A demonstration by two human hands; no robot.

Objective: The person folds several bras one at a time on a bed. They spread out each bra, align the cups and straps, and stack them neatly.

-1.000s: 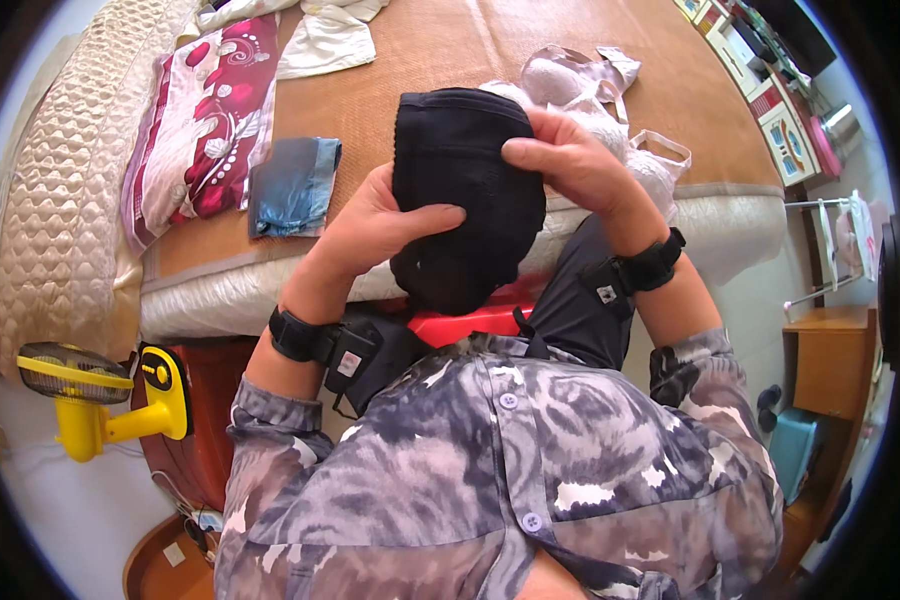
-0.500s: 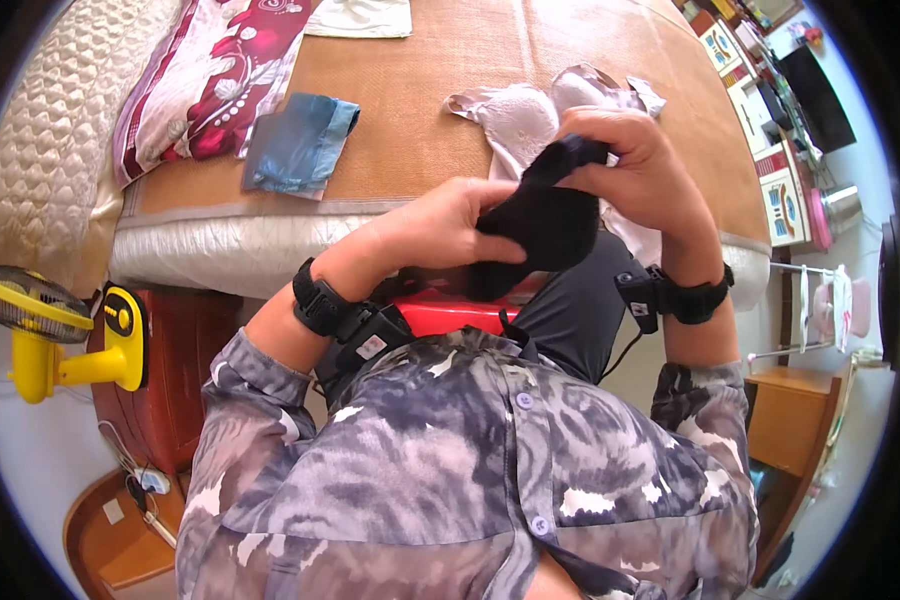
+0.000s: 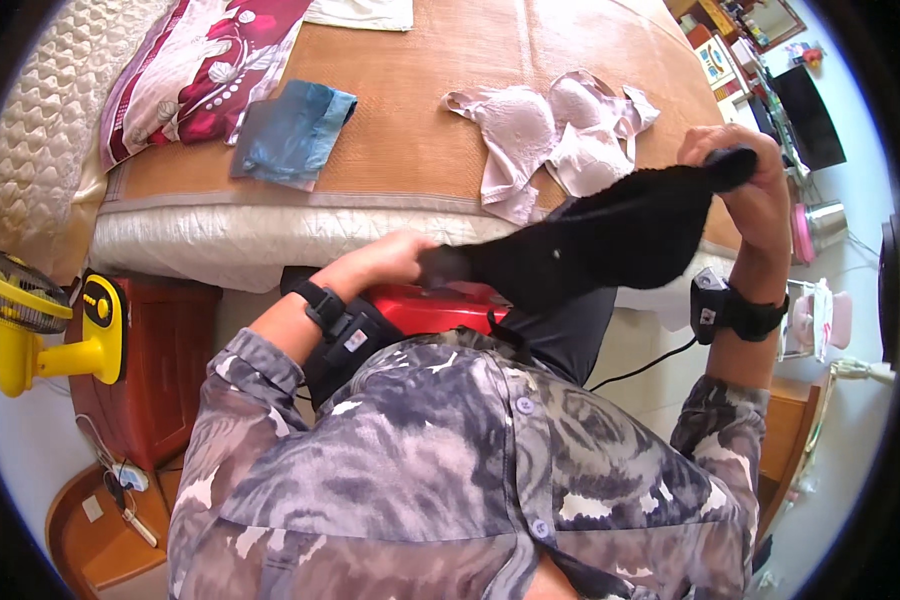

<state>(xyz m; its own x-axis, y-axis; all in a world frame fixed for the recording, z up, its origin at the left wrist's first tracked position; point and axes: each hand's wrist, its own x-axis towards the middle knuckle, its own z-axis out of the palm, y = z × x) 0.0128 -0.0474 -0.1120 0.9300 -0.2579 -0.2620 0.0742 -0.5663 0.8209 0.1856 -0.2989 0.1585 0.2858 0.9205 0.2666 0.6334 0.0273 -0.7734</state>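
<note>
A stretchy black garment is pulled out sideways between my two hands, over my lap and the bed's near edge. Its kind does not show clearly; it is wide in the middle and gathered at both ends. My left hand is closed on its narrow left end. Higher up, at the right, my right hand grips the other end in a bunch. Beyond the garment, a pale pink bra lies spread on the bed's brown mat. Folded blue cloth lies to its left.
A maroon and white floral pillow and a quilted cream cover lie at the left of the bed. White cloth is at the far edge. A yellow fan stands by a red-brown cabinet. Something red shows beneath me.
My hands have moved apart, the right one outward to the right and the left one to the left and slightly nearer. The bunched black garment is now stretched out, and the bra is uncovered.
</note>
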